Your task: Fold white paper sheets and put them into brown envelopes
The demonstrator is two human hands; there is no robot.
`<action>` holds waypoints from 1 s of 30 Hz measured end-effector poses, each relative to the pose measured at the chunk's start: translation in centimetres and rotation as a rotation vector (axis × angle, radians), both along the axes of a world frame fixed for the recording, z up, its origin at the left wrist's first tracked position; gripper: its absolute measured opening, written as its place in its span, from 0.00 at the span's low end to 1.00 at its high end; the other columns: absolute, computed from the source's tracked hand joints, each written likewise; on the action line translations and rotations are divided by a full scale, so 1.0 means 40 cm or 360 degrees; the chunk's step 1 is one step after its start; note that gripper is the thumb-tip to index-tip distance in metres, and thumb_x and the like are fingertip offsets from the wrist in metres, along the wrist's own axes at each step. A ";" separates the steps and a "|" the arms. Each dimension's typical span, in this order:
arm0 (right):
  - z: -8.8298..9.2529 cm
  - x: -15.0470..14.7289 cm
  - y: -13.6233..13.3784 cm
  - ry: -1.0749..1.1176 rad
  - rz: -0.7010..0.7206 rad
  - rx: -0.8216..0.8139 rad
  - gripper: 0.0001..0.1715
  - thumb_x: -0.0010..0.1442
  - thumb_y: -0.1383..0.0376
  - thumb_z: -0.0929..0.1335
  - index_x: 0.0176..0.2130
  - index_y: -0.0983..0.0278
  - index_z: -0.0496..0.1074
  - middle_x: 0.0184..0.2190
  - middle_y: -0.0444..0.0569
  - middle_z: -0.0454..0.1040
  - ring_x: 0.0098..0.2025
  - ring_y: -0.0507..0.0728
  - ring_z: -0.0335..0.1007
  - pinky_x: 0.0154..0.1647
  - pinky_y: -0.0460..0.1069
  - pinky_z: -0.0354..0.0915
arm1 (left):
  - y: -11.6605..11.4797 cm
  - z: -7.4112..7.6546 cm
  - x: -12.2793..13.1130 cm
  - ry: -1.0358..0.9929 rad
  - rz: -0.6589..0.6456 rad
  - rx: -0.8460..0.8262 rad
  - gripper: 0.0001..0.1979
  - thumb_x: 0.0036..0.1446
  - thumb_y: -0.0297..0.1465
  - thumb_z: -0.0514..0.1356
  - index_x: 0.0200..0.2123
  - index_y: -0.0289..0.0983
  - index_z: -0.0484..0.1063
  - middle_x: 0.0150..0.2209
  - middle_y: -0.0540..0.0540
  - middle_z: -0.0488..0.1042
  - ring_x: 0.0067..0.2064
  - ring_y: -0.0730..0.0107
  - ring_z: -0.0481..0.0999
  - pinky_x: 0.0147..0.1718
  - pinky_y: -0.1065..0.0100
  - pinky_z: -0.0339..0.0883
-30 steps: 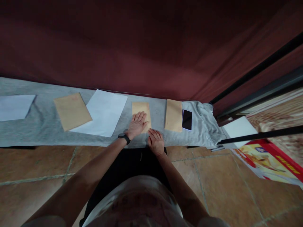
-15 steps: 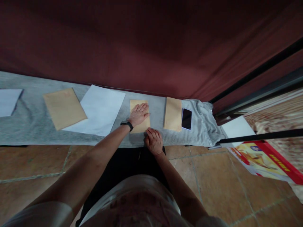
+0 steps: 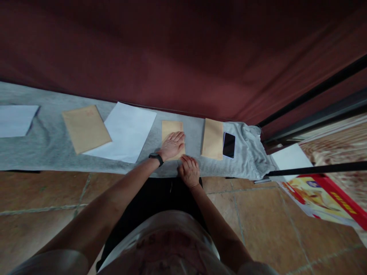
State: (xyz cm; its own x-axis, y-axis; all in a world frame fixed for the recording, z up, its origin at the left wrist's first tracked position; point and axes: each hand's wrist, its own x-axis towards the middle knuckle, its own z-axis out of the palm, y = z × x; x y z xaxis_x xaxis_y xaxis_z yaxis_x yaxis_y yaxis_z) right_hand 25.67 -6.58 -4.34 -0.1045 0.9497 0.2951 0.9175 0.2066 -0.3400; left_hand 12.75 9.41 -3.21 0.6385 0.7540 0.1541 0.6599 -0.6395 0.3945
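A small tan paper envelope [image 3: 169, 127] lies flat on the grey cloth in front of me. My left hand [image 3: 172, 146], with a black band on its wrist, rests palm down across the envelope's lower right part, fingers stretched out. At the envelope's lower right corner is my right hand [image 3: 189, 171], its fingers laid flat along the edge and its thumb mostly hidden. The hands are close together. To the right sits a thick stack of tan envelopes [image 3: 212, 138], with a dark-screened phone [image 3: 229, 145] beside it.
Left of me, white paper sheets [image 3: 130, 131] lie partly under another tan envelope pile [image 3: 86, 130]. More white paper [image 3: 17, 120] is at the far left. A dark red curtain [image 3: 177, 88] backs the narrow cloth-covered surface [image 3: 51, 154]. Black bars [image 3: 318, 169] and a red-yellow box [image 3: 323, 196] stand right.
My left hand has slid down and toward the right over the envelope, baring more of its top. My right hand stays at the lower corner. The view has shifted slightly.
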 end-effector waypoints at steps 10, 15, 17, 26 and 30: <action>0.006 -0.004 -0.001 0.0065 -0.0028 0.0079 0.22 0.68 0.68 0.61 0.59 0.63 0.70 0.60 0.53 0.73 0.62 0.58 0.67 0.69 0.56 0.53 | -0.070 0.015 -0.013 -0.0012 -0.0027 -0.0036 0.29 0.68 0.35 0.47 0.69 0.33 0.59 0.71 0.38 0.59 0.73 0.59 0.52 0.72 0.54 0.37; 0.003 -0.002 -0.001 0.0069 -0.0040 0.0079 0.22 0.67 0.69 0.61 0.58 0.63 0.70 0.60 0.53 0.73 0.62 0.58 0.66 0.69 0.55 0.54 | -0.103 0.013 -0.018 -0.0012 -0.0045 -0.0046 0.28 0.69 0.36 0.47 0.69 0.35 0.60 0.71 0.39 0.59 0.74 0.60 0.52 0.72 0.54 0.38; 0.001 -0.002 -0.001 0.0078 -0.0045 0.0098 0.21 0.67 0.69 0.62 0.57 0.63 0.70 0.59 0.53 0.73 0.62 0.58 0.66 0.68 0.55 0.54 | -0.117 0.013 -0.021 0.0007 -0.0058 -0.0032 0.28 0.70 0.36 0.46 0.69 0.34 0.60 0.71 0.39 0.59 0.74 0.60 0.51 0.72 0.54 0.39; -0.010 -0.002 0.000 0.0092 -0.0068 0.0230 0.15 0.66 0.68 0.64 0.51 0.62 0.72 0.55 0.53 0.76 0.58 0.59 0.70 0.66 0.55 0.58 | -0.161 0.019 -0.034 0.0280 -0.0100 0.0074 0.27 0.72 0.36 0.40 0.70 0.36 0.58 0.72 0.44 0.56 0.74 0.63 0.49 0.72 0.55 0.42; -0.011 -0.002 -0.001 0.0129 -0.0066 0.0235 0.13 0.65 0.69 0.64 0.49 0.61 0.71 0.54 0.53 0.76 0.57 0.59 0.70 0.66 0.56 0.58 | -0.176 0.017 -0.042 0.0272 -0.0109 0.0096 0.27 0.72 0.36 0.41 0.69 0.38 0.60 0.72 0.46 0.57 0.74 0.62 0.50 0.72 0.54 0.41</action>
